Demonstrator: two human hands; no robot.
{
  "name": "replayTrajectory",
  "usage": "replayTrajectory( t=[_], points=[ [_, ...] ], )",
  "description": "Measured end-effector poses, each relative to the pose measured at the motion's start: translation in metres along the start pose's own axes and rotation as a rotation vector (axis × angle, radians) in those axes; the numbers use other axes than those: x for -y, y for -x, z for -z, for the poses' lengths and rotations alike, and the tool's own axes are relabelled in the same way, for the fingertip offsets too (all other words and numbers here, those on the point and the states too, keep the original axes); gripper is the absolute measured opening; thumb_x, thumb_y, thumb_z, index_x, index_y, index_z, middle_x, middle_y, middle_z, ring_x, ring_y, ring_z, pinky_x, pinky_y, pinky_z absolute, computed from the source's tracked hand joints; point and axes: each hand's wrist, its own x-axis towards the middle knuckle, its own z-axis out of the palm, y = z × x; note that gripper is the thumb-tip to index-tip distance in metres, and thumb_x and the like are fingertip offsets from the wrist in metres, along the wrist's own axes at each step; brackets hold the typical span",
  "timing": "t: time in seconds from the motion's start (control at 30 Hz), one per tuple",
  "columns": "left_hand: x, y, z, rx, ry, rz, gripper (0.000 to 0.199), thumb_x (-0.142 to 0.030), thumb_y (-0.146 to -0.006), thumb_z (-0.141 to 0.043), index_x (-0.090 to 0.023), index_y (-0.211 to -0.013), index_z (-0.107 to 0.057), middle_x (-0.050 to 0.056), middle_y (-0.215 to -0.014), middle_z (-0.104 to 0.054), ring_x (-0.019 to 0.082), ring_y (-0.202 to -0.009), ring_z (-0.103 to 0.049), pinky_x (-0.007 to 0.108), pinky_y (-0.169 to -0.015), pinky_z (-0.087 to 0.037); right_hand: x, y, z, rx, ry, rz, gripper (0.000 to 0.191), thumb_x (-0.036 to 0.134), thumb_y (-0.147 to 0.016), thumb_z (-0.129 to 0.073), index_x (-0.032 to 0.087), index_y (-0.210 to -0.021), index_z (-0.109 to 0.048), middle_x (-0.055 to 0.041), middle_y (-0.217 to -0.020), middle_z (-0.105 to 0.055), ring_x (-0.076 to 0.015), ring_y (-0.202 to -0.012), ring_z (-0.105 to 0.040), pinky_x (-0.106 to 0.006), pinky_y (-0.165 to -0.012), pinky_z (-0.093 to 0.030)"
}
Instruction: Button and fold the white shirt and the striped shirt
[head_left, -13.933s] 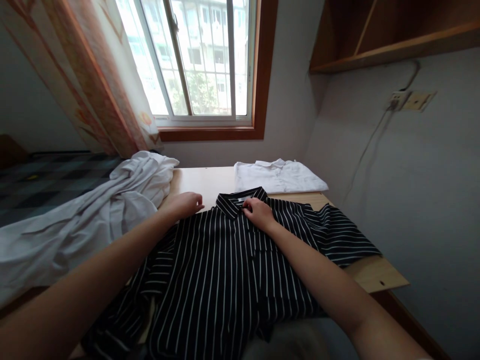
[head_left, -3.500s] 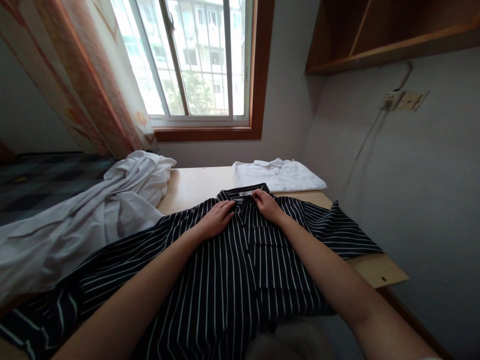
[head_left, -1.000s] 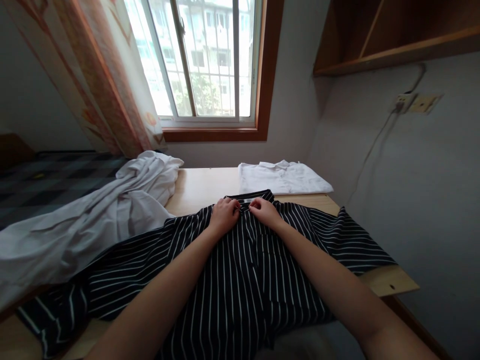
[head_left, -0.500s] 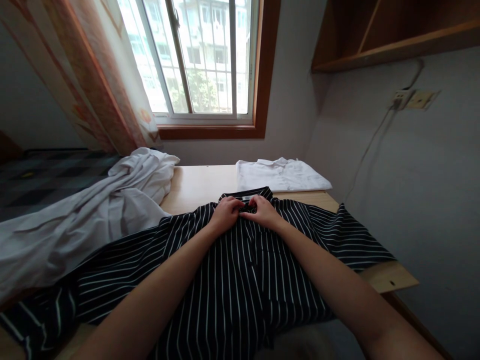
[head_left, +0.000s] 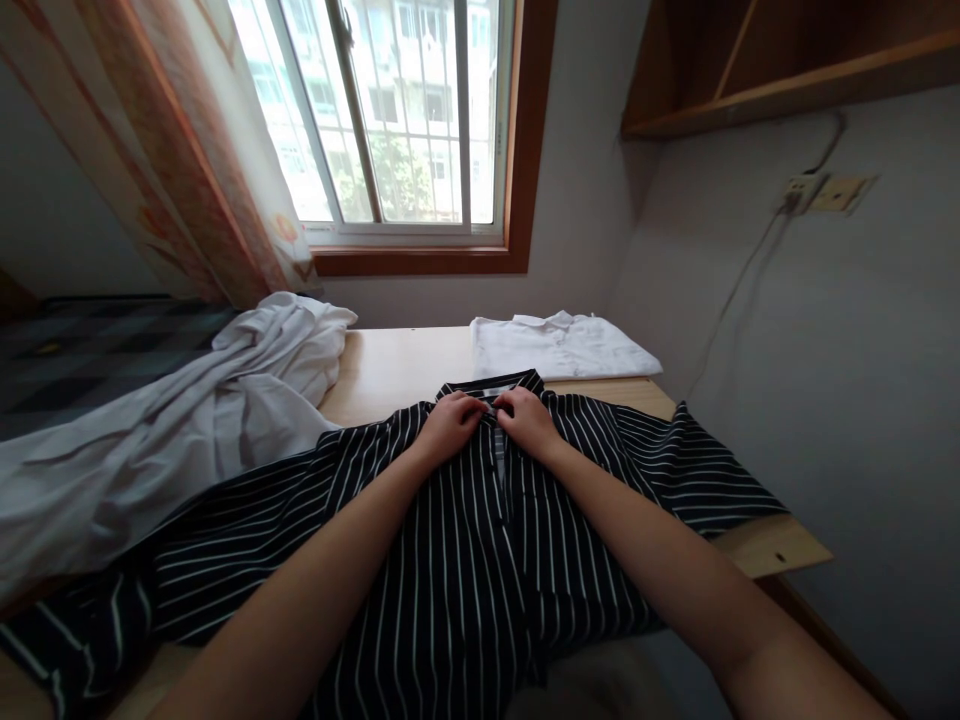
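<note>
A black shirt with white stripes (head_left: 442, 560) lies front up across the table, sleeves spread to both sides and collar at the far end. Just below the collar, my left hand (head_left: 451, 424) pinches the left front edge of the shirt. My right hand (head_left: 528, 424) grips the opposite front edge, close beside it, with fingers closed. Between the hands the front stands slightly parted, showing a narrow gap below the neck. The fingertips cover the spot they hold, so any button there is hidden.
Behind the collar, a folded white shirt (head_left: 562, 345) rests on the wooden table (head_left: 405, 358). Crumpled white clothing (head_left: 247, 400) is heaped at the left. A window (head_left: 397, 120) and curtain (head_left: 165, 150) are ahead. A cord (head_left: 739, 290) hangs from the socket on the right wall.
My right hand's fingers have curled in, and its thumb no longer stretches toward the left hand. The shirt's front edges have parted a little below the collar.
</note>
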Motion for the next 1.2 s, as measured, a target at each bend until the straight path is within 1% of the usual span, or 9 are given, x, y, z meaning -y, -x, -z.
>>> replayTrajectory(
  t=[0.07, 0.2, 0.3, 0.4, 0.6, 0.77, 0.9, 1.03, 1.2],
  points=[
    [-0.0018, 0.0004, 0.0006, 0.001, -0.028, -0.008, 0.019, -0.022, -0.088, -0.055, -0.019, -0.093, -0.073, 0.007, -0.094, -0.065, 0.022, -0.095, -0.062, 0.038, -0.094, -0.049, -0.0016, -0.0013, 0.0020, -0.020, -0.036, -0.005, 0.016, 0.011, -0.080, -0.058, 0.018, -0.087, -0.071, -0.0086, -0.095, -0.067, -0.0220, -0.094, -0.060, -0.036, -0.092, -0.046],
    [-0.0035, 0.0003, 0.0007, 0.007, -0.062, 0.011, 0.013, -0.021, -0.083, -0.062, -0.020, -0.091, -0.073, 0.005, -0.091, -0.064, 0.022, -0.093, -0.061, 0.038, -0.091, -0.050, -0.0014, -0.0025, 0.0064, -0.057, -0.168, -0.022, 0.015, 0.012, -0.080, -0.061, 0.018, -0.089, -0.072, -0.0076, -0.094, -0.071, -0.0212, -0.092, -0.063, -0.035, -0.090, -0.048],
    [-0.0035, 0.0000, -0.0003, 0.009, -0.053, 0.020, 0.012, -0.019, -0.083, -0.063, -0.020, -0.089, -0.073, 0.005, -0.090, -0.063, 0.022, -0.091, -0.061, 0.038, -0.089, -0.050, -0.0010, -0.0019, 0.0077, 0.008, -0.289, -0.076, 0.015, 0.014, -0.080, -0.061, 0.016, -0.089, -0.073, -0.0057, -0.090, -0.073, -0.0186, -0.083, -0.065, -0.032, -0.083, -0.049],
    [-0.0035, 0.0001, -0.0015, 0.000, -0.055, 0.012, 0.010, -0.018, -0.083, -0.063, -0.019, -0.087, -0.072, 0.005, -0.090, -0.063, 0.021, -0.090, -0.061, 0.038, -0.089, -0.049, -0.0029, -0.0017, 0.0069, 0.096, -0.328, -0.140, 0.017, 0.015, -0.080, -0.061, 0.014, -0.092, -0.074, -0.0058, -0.088, -0.073, -0.0171, -0.081, -0.065, -0.031, -0.082, -0.050],
    [-0.0034, -0.0001, -0.0033, -0.013, -0.106, 0.020, 0.002, -0.018, -0.081, -0.067, -0.019, -0.082, -0.067, 0.004, -0.089, -0.061, 0.022, -0.090, -0.060, 0.039, -0.091, -0.048, -0.0064, -0.0033, 0.0066, 0.178, -0.322, -0.162, 0.021, 0.012, -0.079, -0.063, 0.013, -0.097, -0.073, -0.0054, -0.088, -0.072, -0.0151, -0.078, -0.063, -0.029, -0.078, -0.048],
    [-0.0031, -0.0011, -0.0042, -0.005, -0.121, 0.038, 0.002, -0.017, -0.081, -0.067, -0.017, -0.079, -0.066, 0.005, -0.088, -0.060, 0.022, -0.090, -0.060, 0.039, -0.092, -0.047, -0.0023, -0.0010, 0.0082, 0.187, -0.211, -0.088, 0.022, 0.012, -0.081, -0.060, 0.014, -0.100, -0.072, -0.0041, -0.085, -0.070, -0.0145, -0.076, -0.060, -0.027, -0.075, -0.045],
    [-0.0036, -0.0006, -0.0046, 0.006, -0.156, 0.014, 0.004, -0.018, -0.082, -0.066, -0.017, -0.079, -0.066, 0.006, -0.089, -0.059, 0.022, -0.090, -0.059, 0.040, -0.093, -0.047, -0.0002, 0.0009, 0.0086, 0.183, -0.160, -0.049, 0.022, 0.010, -0.082, -0.060, 0.015, -0.101, -0.071, -0.0035, -0.086, -0.070, -0.0137, -0.075, -0.059, -0.026, -0.074, -0.044],
    [-0.0054, 0.0000, -0.0054, 0.001, -0.201, -0.002, 0.005, -0.020, -0.083, -0.064, -0.017, -0.080, -0.067, 0.007, -0.090, -0.059, 0.024, -0.092, -0.059, 0.041, -0.093, -0.047, -0.0002, 0.0012, 0.0079, 0.179, -0.142, -0.039, 0.022, 0.010, -0.082, -0.060, 0.016, -0.101, -0.070, -0.0036, -0.088, -0.070, -0.0138, -0.075, -0.059, -0.026, -0.074, -0.044],
    [-0.0080, 0.0010, -0.0068, -0.022, -0.196, 0.045, 0.006, -0.020, -0.083, -0.064, -0.017, -0.079, -0.067, 0.007, -0.089, -0.060, 0.024, -0.092, -0.059, 0.042, -0.092, -0.048, 0.0001, -0.0001, 0.0083, 0.189, -0.197, -0.022, 0.023, 0.008, -0.081, -0.059, 0.015, -0.099, -0.071, -0.0045, -0.088, -0.071, -0.0141, -0.075, -0.060, -0.026, -0.074, -0.045]
  ],
)
